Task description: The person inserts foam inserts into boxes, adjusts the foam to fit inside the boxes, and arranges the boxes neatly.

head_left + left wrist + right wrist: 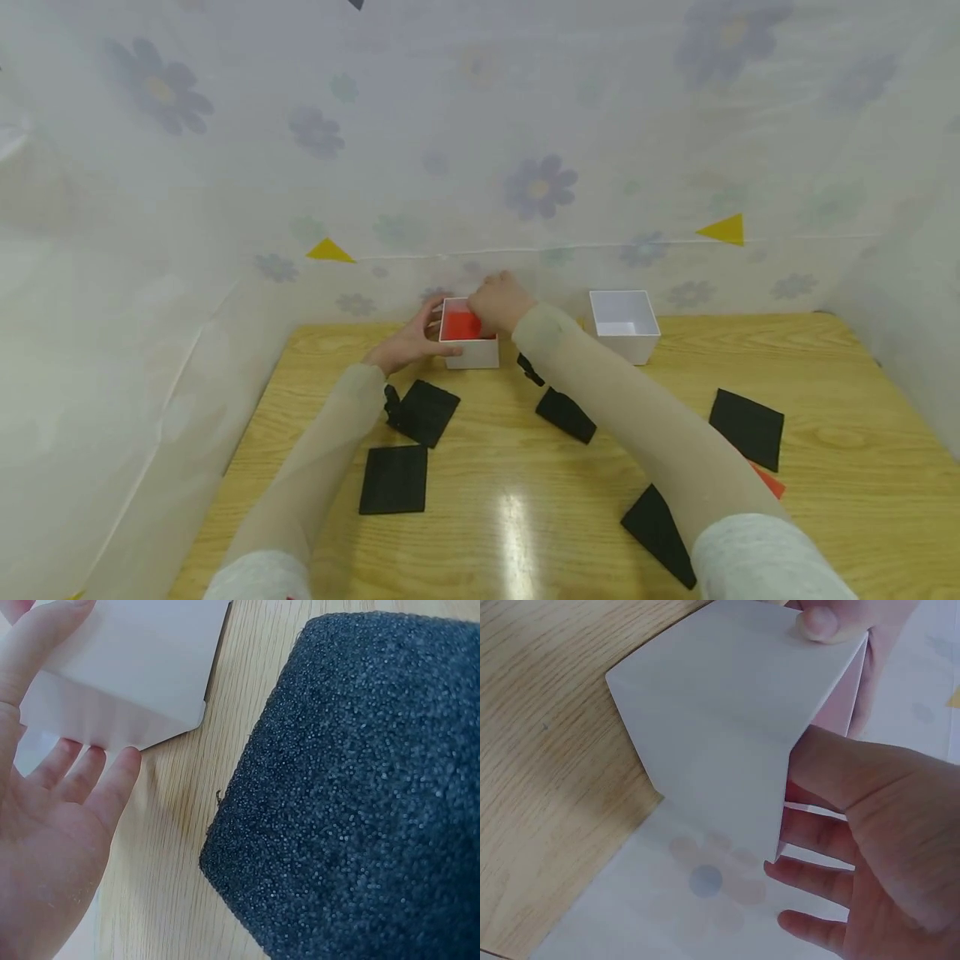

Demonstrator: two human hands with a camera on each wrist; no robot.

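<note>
Light wooden table, grain running left to right, glare patch at lower centre. Two white open boxes sit on it near the far edge: one at centre with red inside, another to its right. Black foam sheets lie flat: two at left, one at centre, one at right, one at lower right. A red piece shows just beside the right sheet.

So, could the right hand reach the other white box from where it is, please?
Probably yes: the right hand is at the red-filled box, and the empty white box stands close to its right with bare table between them.
</note>
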